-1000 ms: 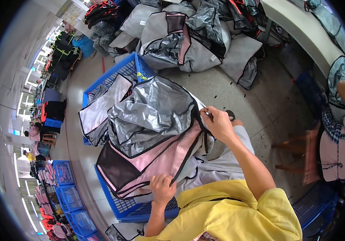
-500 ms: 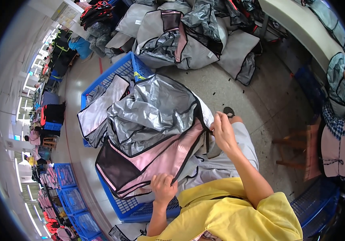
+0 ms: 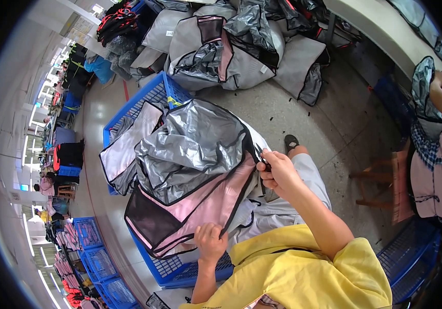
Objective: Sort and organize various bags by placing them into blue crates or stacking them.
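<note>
A pink, grey and silver fabric bag piece with black edging lies over my lap and a blue plastic crate. My left hand pinches the black-edged rim of the pink panel near me. My right hand is closed on a small pair of dark scissors held at the piece's right edge, next to the silver lining.
A heap of grey bag pieces lies on the floor beyond the crate. Another person in pink sits at the right by a wooden stool. More blue crates stand at the lower left. My sandalled foot rests on the tiled floor.
My right hand has shifted slightly along the right edge of the piece with the scissors. The left hand keeps its hold on the pink panel's rim.
</note>
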`<state>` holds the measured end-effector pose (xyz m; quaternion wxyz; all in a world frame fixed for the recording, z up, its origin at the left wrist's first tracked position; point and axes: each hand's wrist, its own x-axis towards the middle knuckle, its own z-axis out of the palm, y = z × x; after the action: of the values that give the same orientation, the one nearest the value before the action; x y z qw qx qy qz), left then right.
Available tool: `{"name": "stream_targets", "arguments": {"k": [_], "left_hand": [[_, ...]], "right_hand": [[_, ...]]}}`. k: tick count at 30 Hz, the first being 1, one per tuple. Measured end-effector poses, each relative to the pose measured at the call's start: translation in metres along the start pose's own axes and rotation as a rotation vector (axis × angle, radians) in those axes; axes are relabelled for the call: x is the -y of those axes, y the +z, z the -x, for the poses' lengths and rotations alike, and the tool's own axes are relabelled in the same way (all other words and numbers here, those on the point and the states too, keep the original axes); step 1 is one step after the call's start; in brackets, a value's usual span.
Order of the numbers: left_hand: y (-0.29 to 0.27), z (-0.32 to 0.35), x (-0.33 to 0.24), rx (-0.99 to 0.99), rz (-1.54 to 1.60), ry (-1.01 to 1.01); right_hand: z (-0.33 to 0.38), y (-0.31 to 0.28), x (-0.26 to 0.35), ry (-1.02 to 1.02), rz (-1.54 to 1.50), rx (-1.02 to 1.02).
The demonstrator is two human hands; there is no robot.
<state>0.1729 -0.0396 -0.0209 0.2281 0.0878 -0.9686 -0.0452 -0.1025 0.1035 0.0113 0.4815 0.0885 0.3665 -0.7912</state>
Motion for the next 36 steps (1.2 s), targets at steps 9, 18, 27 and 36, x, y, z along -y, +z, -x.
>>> {"name": "stream_targets", "arguments": {"k": [9,18,27,36], "left_hand": [[-0.001,0.004,0.0,0.013,-0.007,0.002],[0.001,0.004,0.0,0.004,-0.007,-0.003],[0.0,0.005,0.0,0.003,0.01,-0.001],[-0.005,0.008,0.0,0.028,0.057,0.009]], "right_hand": [[-0.011,0.006,-0.005,-0.038,0.011,0.019],[-0.021,-0.001,-0.012,-0.092,0.036,0.016],[-0.045,-0.03,-0.027,-0.819,0.629,-0.239],[-0.066,-0.001,0.011,-0.682,0.946,-0.232]]}}
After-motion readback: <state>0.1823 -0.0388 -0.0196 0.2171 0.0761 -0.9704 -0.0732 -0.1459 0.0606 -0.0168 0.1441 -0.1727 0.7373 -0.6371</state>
